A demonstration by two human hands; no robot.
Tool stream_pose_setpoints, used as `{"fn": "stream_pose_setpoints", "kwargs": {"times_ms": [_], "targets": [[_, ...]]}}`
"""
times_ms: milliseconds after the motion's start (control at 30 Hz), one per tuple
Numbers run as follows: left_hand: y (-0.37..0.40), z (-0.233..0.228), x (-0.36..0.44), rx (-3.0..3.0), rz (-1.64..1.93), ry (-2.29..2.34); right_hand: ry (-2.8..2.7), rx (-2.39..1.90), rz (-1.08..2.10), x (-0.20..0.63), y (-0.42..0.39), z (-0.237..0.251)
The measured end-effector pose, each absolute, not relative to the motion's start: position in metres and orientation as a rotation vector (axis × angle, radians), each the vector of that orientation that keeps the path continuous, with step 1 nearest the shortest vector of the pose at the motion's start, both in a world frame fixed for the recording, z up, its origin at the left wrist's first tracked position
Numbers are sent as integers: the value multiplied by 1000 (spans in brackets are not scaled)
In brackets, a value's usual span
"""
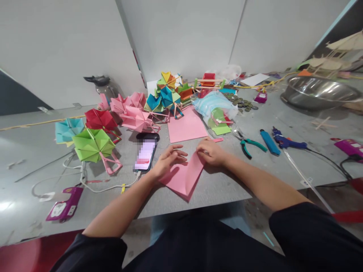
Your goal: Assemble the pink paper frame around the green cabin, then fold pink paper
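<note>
A sheet of pink paper (177, 180) lies partly folded on the grey table close to its front edge, its right side raised along a crease. My right hand (211, 152) pinches the upper right edge of this paper. With fingers loosely spread, my left hand (170, 160) rests over the paper's left part. Just beyond both hands is flat pink paper (187, 126). A phone (145, 154) with a lit, blurred screen stands to the left of my left hand, plugged into a white cable.
Folded paper umbrella shapes, among them a green one (93, 144) and a red one (100, 120), crowd the left. Pliers (249, 145), a blue utility knife (270, 142) and a glue gun (286, 140) lie right. A metal bowl (320, 92) sits farther back, beyond a plastic bag (215, 104).
</note>
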State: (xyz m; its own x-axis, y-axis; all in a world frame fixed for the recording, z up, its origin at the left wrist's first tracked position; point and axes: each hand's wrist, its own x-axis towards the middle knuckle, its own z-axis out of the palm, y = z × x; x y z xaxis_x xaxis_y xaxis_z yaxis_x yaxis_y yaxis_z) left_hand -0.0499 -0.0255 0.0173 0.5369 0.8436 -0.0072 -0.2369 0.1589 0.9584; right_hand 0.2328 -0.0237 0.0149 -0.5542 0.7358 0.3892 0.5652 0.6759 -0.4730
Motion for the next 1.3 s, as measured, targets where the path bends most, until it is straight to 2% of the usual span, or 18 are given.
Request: {"fn": "stream_pose_setpoints", "kwargs": {"times_ms": [100, 200, 367, 533, 600, 700, 833, 933, 1033, 1100, 1300], "targets": [[-21, 36, -63, 1220, 859, 592, -1904, -1254, 641, 242, -16, 12], [-16, 55, -78, 1477, 768, 618, -1647, -1290, 857, 251, -6, 13], [-5, 65, -85, 1810, 721, 1077, -1738, -1198, 1221, 262, -2, 22], [-12, 54, -67, 2006, 376, 1021, -1673, -1080, 1588, 253, -11, 24], [-17, 49, -59, 2083, 293, 1040, -1665, -1112, 1551, 243, -14, 21], [-16, 46, -57, 2051, 305, 1065, -1830, -1294, 1247, 229, -16, 15], [3, 55, -84, 1841, 643, 1010, -1997, -1468, 892, 226, -13, 12], [12, 68, -104, 1687, 930, 833, -2018, -1463, 870, 230, -12, 13], [4, 72, -103, 1749, 1033, 661, -2036, -1448, 839, 232, -12, 15], [-8, 64, -91, 1985, 957, 650, -2046, -1438, 825, 231, -12, 15], [-31, 29, -45, 2591, 373, 645, -2038, -1487, 795, 230, -15, 15]]}}
